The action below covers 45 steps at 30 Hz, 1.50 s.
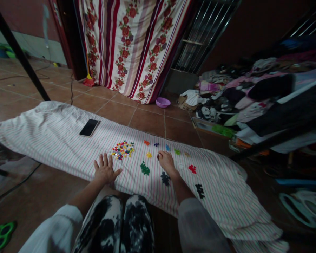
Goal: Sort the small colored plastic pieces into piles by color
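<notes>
My left hand (105,170) lies with fingers spread on the striped cloth (60,144), just below a mixed pile of small colourful pieces (123,150). My right hand (166,162) is closed, its fingertips at small dark brown pieces (158,156); whether it grips one is hidden. Around it lie separate groups: orange (146,142), dark blue (156,144), light blue (167,147), lime green (177,151), yellow (149,155), red (192,169), dark green (144,168), dark grey (165,178) and black (199,190). Faint white and tan pieces lie right of the hand.
A phone (89,127) rests on the cloth at the left. Beyond are a floral curtain (131,45), a purple basin (163,102) and a red dustpan (89,82). Heaped clothes (242,88) fill the right side. Dark poles (21,52) slant at both sides.
</notes>
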Motion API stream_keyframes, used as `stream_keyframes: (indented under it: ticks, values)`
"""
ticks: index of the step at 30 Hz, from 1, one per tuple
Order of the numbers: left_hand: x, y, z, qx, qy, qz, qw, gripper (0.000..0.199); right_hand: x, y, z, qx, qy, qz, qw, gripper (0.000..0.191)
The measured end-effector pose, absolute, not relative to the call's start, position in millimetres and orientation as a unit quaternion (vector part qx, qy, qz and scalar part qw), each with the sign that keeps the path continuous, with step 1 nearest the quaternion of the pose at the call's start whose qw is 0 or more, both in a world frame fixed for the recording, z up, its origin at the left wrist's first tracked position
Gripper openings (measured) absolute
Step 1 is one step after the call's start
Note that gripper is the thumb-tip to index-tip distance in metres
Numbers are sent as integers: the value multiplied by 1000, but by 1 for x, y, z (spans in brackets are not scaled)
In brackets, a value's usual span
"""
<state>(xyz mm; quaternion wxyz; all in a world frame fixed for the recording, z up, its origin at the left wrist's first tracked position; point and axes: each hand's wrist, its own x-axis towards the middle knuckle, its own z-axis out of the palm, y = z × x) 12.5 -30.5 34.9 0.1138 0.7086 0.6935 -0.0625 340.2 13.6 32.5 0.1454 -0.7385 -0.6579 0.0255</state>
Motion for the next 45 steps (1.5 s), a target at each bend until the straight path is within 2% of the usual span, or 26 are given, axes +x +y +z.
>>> stream_keyframes:
  ticks: [10, 16, 25, 32, 39, 45]
  values:
    - [13, -31, 36, 710, 693, -56, 111, 96, 336, 10, 31, -677, -715, 28, 171, 30]
    - [12, -31, 37, 710, 691, -59, 124, 96, 336, 11, 31, -685, -709, 36, 166, 26]
    - [12, -30, 36, 713, 689, -53, 122, 99, 327, 17, 43, -686, -695, 25, 213, 30]
    - [12, -31, 35, 714, 689, -42, 118, 99, 264, 36, 57, -640, -729, 70, 234, 26]
    - [13, -31, 33, 715, 690, -35, 111, 97, 185, 48, 62, -573, -784, 136, 198, 24]
    - [13, -31, 33, 713, 690, -30, 119, 96, 157, 64, 55, -588, -777, 152, 166, 25]
